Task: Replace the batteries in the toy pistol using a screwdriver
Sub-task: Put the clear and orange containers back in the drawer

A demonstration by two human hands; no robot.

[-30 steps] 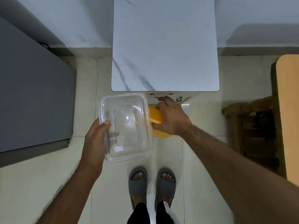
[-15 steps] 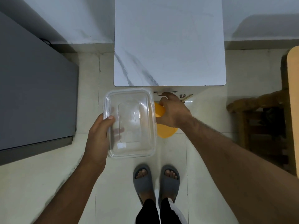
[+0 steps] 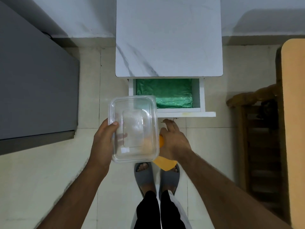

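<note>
Pale floor tiles (image 3: pixel 49 171) fill the frame under a standing person's grey slippers (image 3: pixel 145 176), with a dark grey cabinet (image 3: pixel 36 90) at far left. Left of centre, the left hand (image 3: pixel 103 143) holds a clear plastic container (image 3: pixel 133 128) by its left edge, thumb curled over the rim and the other fingers underneath; the box is held level, its long axis running near to far, and nothing can be made out inside it. Beyond it, a white marble-patterned table (image 3: pixel 168 37) stands against the wall, its white drawer (image 3: pixel 186 114) pulled open toward the viewer and lined with a green plastic sheet (image 3: pixel 166 91). Just right of the container, the right hand (image 3: pixel 173 142) reaches forward below the drawer front, fingers loosely extended toward it, while an orange object (image 3: pixel 165 163) shows at the palm and under the wrist; how the hand grips it cannot be told. Whether that orange object is the toy pistol cannot be told, nor which way it points. At far right stand a wooden stool (image 3: pixel 252 96) and the edge of a tan board (image 3: pixel 293 113).
</note>
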